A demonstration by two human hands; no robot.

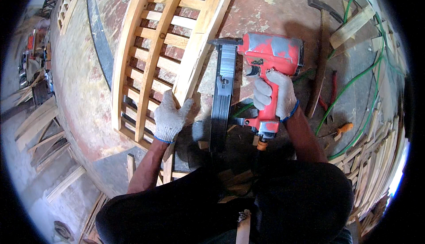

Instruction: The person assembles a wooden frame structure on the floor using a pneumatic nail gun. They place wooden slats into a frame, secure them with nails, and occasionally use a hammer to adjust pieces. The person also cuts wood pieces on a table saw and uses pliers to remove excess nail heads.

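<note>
My right hand (pixel 279 92), in a whitish knit glove, is wrapped round the grip of a red pneumatic nail gun (pixel 271 49) with scuffed, worn paint. The gun's long dark magazine (pixel 223 89) stands left of its grip, and its nose points left, close to the wooden frame's right edge. That slatted wooden frame (pixel 161 36) has long rails with several short crosspieces. My left hand (pixel 170 116), also gloved, holds the near end of its right-hand rail (pixel 188 73) between thumb and fingers.
Right of the gun lie a hammer (pixel 324 45), a red-handled tool (pixel 333 89), an orange-handled tool (pixel 344 128) and a green hose (pixel 354 94). Wood strips (pixel 369 164) are heaped at the right. At far left are another slatted frame (pixel 70 5) and scrap wood (pixel 37 118).
</note>
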